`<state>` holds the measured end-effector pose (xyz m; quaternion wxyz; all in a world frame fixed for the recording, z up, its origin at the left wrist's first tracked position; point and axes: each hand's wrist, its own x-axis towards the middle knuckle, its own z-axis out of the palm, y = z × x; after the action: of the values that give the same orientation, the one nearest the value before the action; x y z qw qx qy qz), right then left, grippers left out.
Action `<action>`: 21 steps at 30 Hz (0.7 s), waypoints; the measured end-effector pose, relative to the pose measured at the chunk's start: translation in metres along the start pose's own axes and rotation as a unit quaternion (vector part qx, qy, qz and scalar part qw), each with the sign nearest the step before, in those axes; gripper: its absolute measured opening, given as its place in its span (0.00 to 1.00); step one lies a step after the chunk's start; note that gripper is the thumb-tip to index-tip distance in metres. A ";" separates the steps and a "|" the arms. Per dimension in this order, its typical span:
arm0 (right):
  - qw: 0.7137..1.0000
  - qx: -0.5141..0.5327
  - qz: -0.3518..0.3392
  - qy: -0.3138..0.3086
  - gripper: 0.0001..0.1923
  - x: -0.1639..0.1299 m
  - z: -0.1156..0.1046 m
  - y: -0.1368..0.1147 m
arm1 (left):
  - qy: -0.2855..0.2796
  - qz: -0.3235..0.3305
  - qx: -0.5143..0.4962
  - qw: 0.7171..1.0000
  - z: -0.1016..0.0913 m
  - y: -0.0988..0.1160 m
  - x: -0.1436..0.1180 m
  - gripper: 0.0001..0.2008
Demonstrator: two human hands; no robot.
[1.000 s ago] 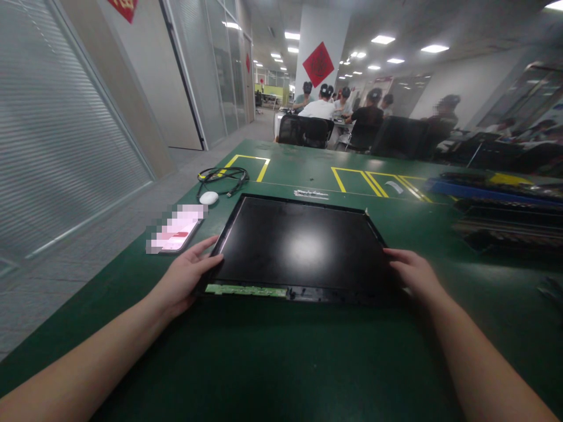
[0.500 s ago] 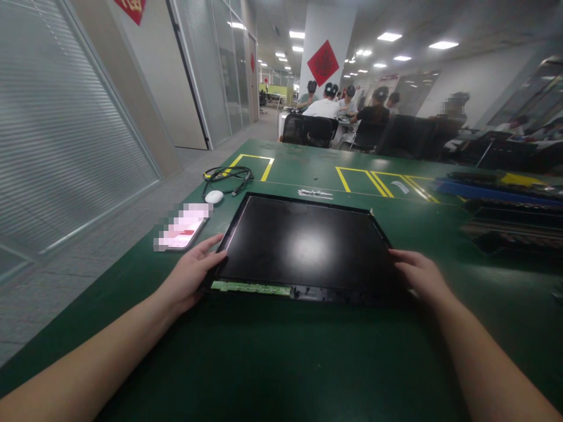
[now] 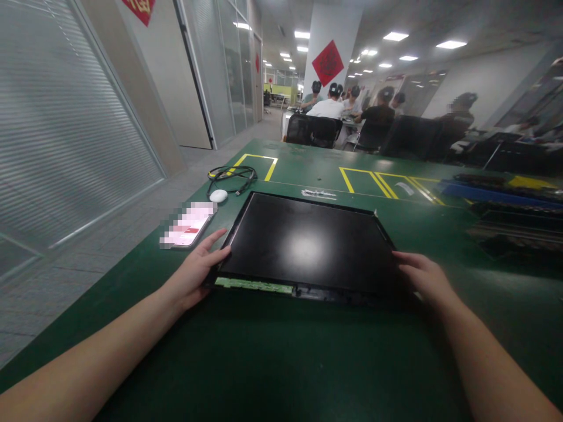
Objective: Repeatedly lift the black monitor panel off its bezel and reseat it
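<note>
Flat black display panel (image 3: 308, 243) lies at the centre of the frame on a green surface (image 3: 281, 363), a green circuit strip (image 3: 254, 285) along its near edge. Left hand (image 3: 196, 271) grips the panel's lower-left corner with fingers loosely curled; right hand (image 3: 423, 274) rests half open against its lower-right edge. A phone (image 3: 190, 225), white mouse (image 3: 219, 195) and coiled cable (image 3: 232, 174) sit at centre left. Seated people (image 3: 352, 108) fill the upper background. Judging by the grip, the panel is being steadied or squared; a lift would call for both hands to close evenly. Compared with a second ago, hands and panel are almost unchanged; only the view has shifted slightly.
</note>
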<state>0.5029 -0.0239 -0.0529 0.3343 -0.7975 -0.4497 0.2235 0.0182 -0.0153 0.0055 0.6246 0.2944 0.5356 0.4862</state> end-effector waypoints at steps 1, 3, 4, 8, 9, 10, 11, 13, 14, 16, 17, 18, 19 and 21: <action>1.000 -0.005 -0.005 0.004 0.24 0.001 0.000 0.001 | -0.008 0.003 -0.001 1.000 -0.001 -0.001 0.000 0.33; 1.000 -0.015 -0.012 0.010 0.23 0.001 0.000 0.003 | -0.028 0.004 -0.002 1.000 -0.003 -0.001 0.001 0.34; 1.000 -0.015 -0.011 0.009 0.23 0.002 0.000 0.004 | -0.040 0.001 -0.001 0.999 -0.005 -0.002 0.001 0.34; 1.000 0.013 -0.009 -0.004 0.23 0.001 0.001 0.003 | -0.092 -0.007 0.008 0.996 -0.010 0.001 0.001 0.39; 1.000 0.017 -0.011 -0.005 0.23 0.000 0.001 0.002 | -0.102 -0.007 0.010 0.995 -0.011 0.002 0.000 0.41; 1.000 0.015 -0.014 -0.003 0.23 -0.001 0.001 0.000 | -0.111 -0.007 0.014 0.994 -0.012 0.003 0.000 0.42; 1.000 0.011 -0.016 0.001 0.22 -0.002 0.000 -0.003 | -0.118 -0.007 0.019 0.993 -0.012 0.003 0.000 0.43; 1.000 0.000 -0.018 0.009 0.21 -0.004 0.000 -0.007 | -0.135 -0.015 0.034 0.990 -0.014 0.005 0.000 0.42; 1.000 -0.004 -0.017 0.010 0.21 -0.005 -0.001 -0.009 | -0.142 -0.021 0.042 0.989 -0.014 0.006 0.000 0.42; 1.000 -0.010 -0.012 0.009 0.21 -0.006 -0.001 -0.011 | -0.147 -0.029 0.053 0.987 -0.014 0.007 0.000 0.41; 1.000 -0.011 -0.012 0.008 0.21 -0.005 -0.001 -0.011 | -0.145 -0.031 0.057 0.987 -0.014 0.007 0.000 0.40; 1.000 -0.012 -0.013 0.009 0.21 -0.005 -0.001 -0.011 | -0.140 -0.031 0.061 0.988 -0.014 0.008 -0.001 0.40; 1.000 -0.011 -0.018 0.011 0.21 -0.005 -0.001 -0.010 | -0.135 -0.027 0.064 0.988 -0.013 0.008 -0.002 0.40; 0.999 -0.010 -0.028 0.010 0.21 -0.004 -0.001 -0.010 | -0.132 -0.017 0.071 0.989 -0.011 0.009 -0.004 0.39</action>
<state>0.4959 -0.0238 -0.0449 0.3372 -0.7900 -0.4708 0.2013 0.0049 -0.0180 0.0122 0.6759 0.3903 0.4861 0.3931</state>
